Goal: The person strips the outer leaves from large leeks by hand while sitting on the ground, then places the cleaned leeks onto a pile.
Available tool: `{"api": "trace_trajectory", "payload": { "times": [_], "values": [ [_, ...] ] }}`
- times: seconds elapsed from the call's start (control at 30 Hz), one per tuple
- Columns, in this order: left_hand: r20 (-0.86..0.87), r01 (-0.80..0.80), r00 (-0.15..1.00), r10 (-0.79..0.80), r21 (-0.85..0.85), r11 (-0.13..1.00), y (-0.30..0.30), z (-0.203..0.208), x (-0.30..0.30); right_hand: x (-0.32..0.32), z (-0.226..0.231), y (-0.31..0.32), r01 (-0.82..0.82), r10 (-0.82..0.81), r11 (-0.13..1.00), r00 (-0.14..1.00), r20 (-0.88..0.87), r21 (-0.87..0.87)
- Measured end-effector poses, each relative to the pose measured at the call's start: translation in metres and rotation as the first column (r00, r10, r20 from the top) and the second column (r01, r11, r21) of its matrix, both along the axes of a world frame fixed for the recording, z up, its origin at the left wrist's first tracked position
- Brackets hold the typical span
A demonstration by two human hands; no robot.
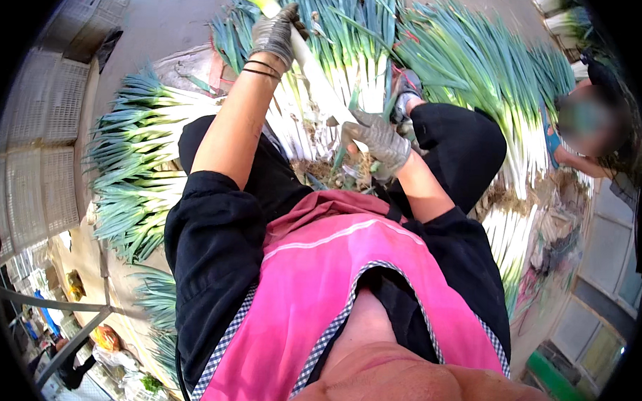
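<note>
A thick green onion (pixel 315 73) with a long white shaft slants across the space in front of me. My left hand (pixel 273 38), in a grey glove, is closed round its upper part, just below the green leaves. At the lower end, my right hand (pixel 382 142), also gloved, has its fingers curled about the shaft near the roots. Loose peelings and roots (pixel 329 174) lie on the ground below my right hand. Beyond both hands, a heap of green onions (pixel 365 60) lies with leaves pointing away. The root end is partly hidden by my fingers.
More green onions (pixel 138 159) are piled at my left, and another large pile (pixel 474 78) lies at my right. A co-worker's hand (pixel 551 145) in a blue glove reaches to that pile's edge. White plastic crates (pixel 45 99) stand far left. My bent knee (pixel 465 135) is beside the heap.
</note>
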State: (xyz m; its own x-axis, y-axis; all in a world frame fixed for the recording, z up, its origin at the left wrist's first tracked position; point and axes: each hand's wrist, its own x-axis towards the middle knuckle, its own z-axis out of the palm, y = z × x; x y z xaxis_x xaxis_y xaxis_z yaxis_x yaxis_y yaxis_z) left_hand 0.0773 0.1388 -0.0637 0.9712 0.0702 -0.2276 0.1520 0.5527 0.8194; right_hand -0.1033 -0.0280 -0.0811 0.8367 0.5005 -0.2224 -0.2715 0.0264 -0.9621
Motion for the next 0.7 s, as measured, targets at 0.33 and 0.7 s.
{"api": "trace_trajectory", "payload": {
  "times": [0.33,0.7],
  "values": [
    [0.099,-0.081,0.994,0.049,0.349,0.934,-0.026,0.006,-0.014,-0.035,-0.029,0.023,0.563,0.156,0.512,0.682,0.714,-0.649],
    [-0.072,0.219,0.970,-0.230,-0.135,0.966,-0.006,0.011,0.008,-0.065,-0.025,-0.003,0.055,-0.057,0.997,0.997,-0.047,-0.046]
  ]
}}
